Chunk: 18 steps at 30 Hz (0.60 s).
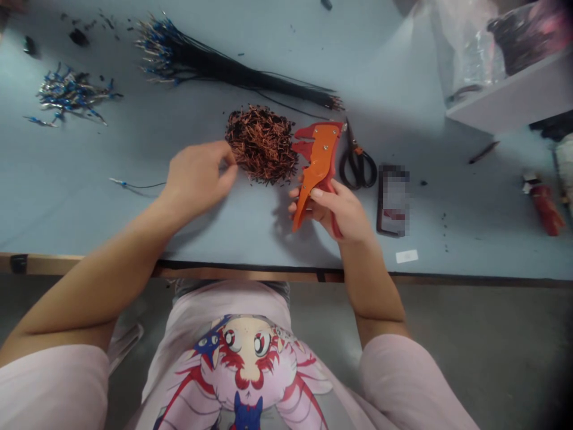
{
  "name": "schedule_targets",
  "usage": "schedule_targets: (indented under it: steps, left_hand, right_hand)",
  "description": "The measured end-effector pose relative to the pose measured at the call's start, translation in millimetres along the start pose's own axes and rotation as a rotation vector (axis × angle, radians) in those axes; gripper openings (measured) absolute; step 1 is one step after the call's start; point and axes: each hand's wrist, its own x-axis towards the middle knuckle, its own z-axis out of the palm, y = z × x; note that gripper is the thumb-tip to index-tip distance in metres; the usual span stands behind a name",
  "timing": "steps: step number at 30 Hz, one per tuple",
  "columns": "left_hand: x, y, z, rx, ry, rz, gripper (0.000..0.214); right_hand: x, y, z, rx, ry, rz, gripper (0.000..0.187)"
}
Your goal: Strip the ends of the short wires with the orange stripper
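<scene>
My left hand [201,176] is at the left edge of a pile of short copper-and-black wire ends [262,143], its thumb and forefinger pinched together. What those fingers hold, if anything, is hidden. From beneath my left wrist a thin black wire [145,187] runs out to a blue-collared metal terminal. My right hand [338,209] grips an orange and red wire stripper [320,158], thumb over one handle and fingers around the back. The tool's jaws point up and left, apart at the pile's right edge, with no wire visible between them.
A long bundle of black wires [228,71] with blue terminals lies at the back. Loose terminals [71,95] are heaped at left. Right of the stripper are black-handled scissors [358,164] and a dark-framed, phone-like thing [393,200]. A box [505,95], pen [483,152] and red tool [546,209] sit further right.
</scene>
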Motion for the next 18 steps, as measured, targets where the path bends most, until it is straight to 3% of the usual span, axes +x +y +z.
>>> schedule_targets:
  steps: [3,7,9,14,18]
  left_hand:
    - [0.5,-1.9,-2.1,-0.094,0.091,0.048,0.009]
    - [-2.7,1.5,2.7,-0.221,0.032,0.165,0.009]
    - [-3.3,2.7,5.2,-0.23,0.04,0.198,0.01]
    - [-1.8,1.0,3.5,-0.199,0.212,0.226,0.01]
    - [-2.2,2.0,-0.1,-0.168,0.22,0.215,0.013]
  right_hand:
    - [-1.6,-0.3,2.2,-0.024,-0.016,0.02,0.047]
    - [-2.8,0.0,3.8,-0.093,-0.026,0.035,0.048]
    - [-2.8,0.8,3.9,-0.115,-0.039,0.036,0.048]
    - [-3.3,4.7,4.6,-0.139,-0.123,0.042,0.05]
    - [-6.3,7.7,5.7,-0.201,-0.209,0.015,0.047]
